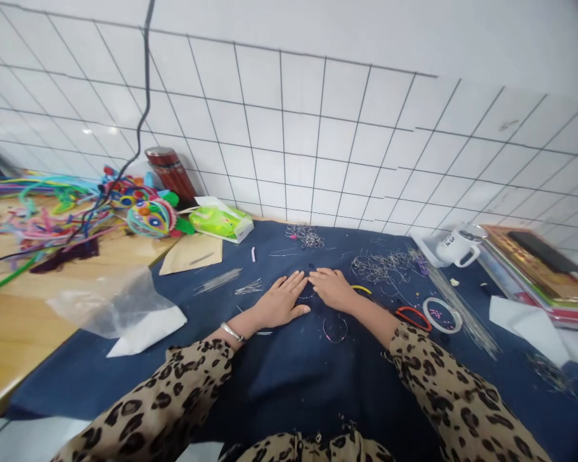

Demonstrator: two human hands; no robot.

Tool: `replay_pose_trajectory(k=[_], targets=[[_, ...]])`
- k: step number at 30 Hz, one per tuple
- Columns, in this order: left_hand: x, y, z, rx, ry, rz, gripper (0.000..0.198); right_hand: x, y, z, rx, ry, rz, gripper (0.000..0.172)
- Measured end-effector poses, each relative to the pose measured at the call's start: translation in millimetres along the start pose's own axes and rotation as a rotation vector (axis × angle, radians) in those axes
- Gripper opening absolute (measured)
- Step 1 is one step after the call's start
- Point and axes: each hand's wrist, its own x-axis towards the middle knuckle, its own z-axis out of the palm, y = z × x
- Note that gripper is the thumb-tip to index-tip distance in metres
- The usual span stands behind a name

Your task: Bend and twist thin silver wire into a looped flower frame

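Note:
Both hands lie flat, palms down, on a dark blue cloth (289, 378) spread over the table. My left hand (280, 301) has its fingers stretched out and slightly apart, with a silver bangle at the wrist. My right hand (334, 289) rests beside it, fingers extended, the fingertips of the two hands almost touching. Neither hand holds anything. A small wire ring (336, 330) lies just below my right wrist. A thin yellow hoop (362, 289) peeks out beside my right hand. Both sleeves have a leopard print.
Tangles of thin wire (383, 264) and a second bunch (307, 235) lie farther back. To the right are a red ring (413, 317), a tape roll (442, 314), a white mug (457, 248) and stacked books (534, 263). On the left are a plastic bag (110, 301), a tissue pack (220, 220) and colourful pipe cleaners (52, 212).

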Motion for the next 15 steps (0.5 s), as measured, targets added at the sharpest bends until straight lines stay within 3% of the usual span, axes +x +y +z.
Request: replay_pose_trajectory(k=[4,8,11,15], targets=[[-2.6,-11.8,-20.0,-0.128,0.038,-0.071,0.059,-2.3,14.5,-27.5,0.007,0.010,0.036,0.034],[-19.9,-20.0,-46.3,-0.135,0.136,-0.162,0.053,-25.4,23.0,-51.0,0.016,-0.019,0.061,0.030],[-46.1,-12.6,-59.1,-0.098,0.144,-0.153,0.047,-52.6,21.2,-57.4,0.009,-0.063,0.076,0.029],[-93.0,4.4,-59.9,-0.064,0.141,-0.143,0.039,-85.3,14.2,-54.5,-0.011,-0.122,0.083,0.028]])
